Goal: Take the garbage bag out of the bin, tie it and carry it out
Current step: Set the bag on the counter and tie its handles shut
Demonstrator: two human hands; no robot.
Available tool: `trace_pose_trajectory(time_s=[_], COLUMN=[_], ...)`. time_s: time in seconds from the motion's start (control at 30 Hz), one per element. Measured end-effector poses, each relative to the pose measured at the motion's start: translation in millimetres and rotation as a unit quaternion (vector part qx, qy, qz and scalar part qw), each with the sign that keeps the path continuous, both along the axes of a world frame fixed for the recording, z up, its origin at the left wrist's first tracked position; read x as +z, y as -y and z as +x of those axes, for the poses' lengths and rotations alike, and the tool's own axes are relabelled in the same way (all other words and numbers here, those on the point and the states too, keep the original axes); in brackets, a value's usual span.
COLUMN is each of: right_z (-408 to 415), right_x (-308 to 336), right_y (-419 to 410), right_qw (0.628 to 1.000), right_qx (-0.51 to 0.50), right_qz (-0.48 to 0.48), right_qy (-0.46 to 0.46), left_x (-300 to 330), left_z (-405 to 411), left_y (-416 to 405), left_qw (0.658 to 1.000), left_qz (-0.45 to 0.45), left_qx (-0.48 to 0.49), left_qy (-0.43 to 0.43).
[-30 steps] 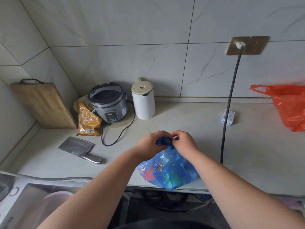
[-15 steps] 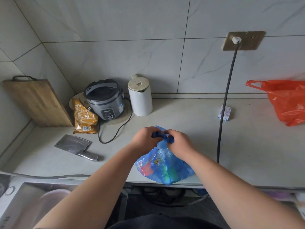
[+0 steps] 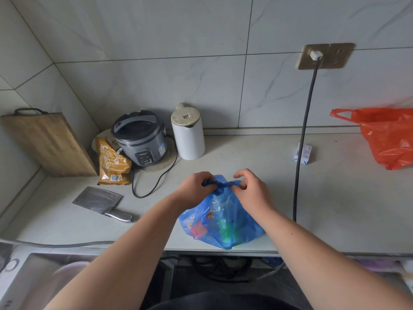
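Both hands' fingers (image 3: 240, 175) pinch twisted neck of see-thru blue garbage bag (image 3: 220, 222), colourful rubbish inside, on counter (image 3: 335, 198).

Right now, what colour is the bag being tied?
Translucent blue garbage bag, colourful contents showing through; head view.

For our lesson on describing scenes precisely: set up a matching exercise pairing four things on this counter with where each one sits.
Things:
1. cleaver
2. kettle
3. red bag
4. blue bag

Places:
A. at the counter's front edge, under both hands
B. far right of the counter
C. just right of the rice cooker
D. lying flat in front of the snack packet

Pairs: 1-D, 2-C, 3-B, 4-A
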State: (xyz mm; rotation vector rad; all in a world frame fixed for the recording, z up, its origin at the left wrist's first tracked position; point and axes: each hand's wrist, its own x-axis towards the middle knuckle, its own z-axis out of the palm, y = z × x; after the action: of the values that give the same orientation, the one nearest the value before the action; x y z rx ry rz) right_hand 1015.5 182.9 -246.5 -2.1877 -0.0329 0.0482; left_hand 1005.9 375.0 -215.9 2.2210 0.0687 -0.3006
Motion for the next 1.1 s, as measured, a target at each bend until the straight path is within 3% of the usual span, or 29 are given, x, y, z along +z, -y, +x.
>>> trace_pose_trajectory(time_s=[0.17,0.33,0.47,0.7,0.87,1.1], right_z=[-8,-18,-22,-18,-20,-19], right_x=[-2,-6,-2,9,12,7], right_y=[-7,-7,-10,-12,-12,-10], right_qw=[0.993,0.981,0.981,0.955,0.878,0.881], right_qx=[-0.009,0.094,0.103,0.005,0.0,-0.027], right_qz=[0.104,0.127,0.085,0.227,0.377,0.382], right_qy=[-0.062,-0.115,-0.141,-0.19,-0.295,-0.277], left_x=[2,7,7,3,1,-2], left_z=[-4,-6,-8,-10,-13,-10], left_y=[0,0,2,1,5,10], left_qw=[0.987,0.974,0.96,0.986,0.988,0.992], left_qz=[-0.149,-0.212,-0.262,-0.159,-0.144,-0.107], left_qx=[0.013,0.004,0.011,-0.027,-0.041,-0.059], left_qy=[-0.058,-0.078,-0.097,-0.033,-0.03,-0.041])
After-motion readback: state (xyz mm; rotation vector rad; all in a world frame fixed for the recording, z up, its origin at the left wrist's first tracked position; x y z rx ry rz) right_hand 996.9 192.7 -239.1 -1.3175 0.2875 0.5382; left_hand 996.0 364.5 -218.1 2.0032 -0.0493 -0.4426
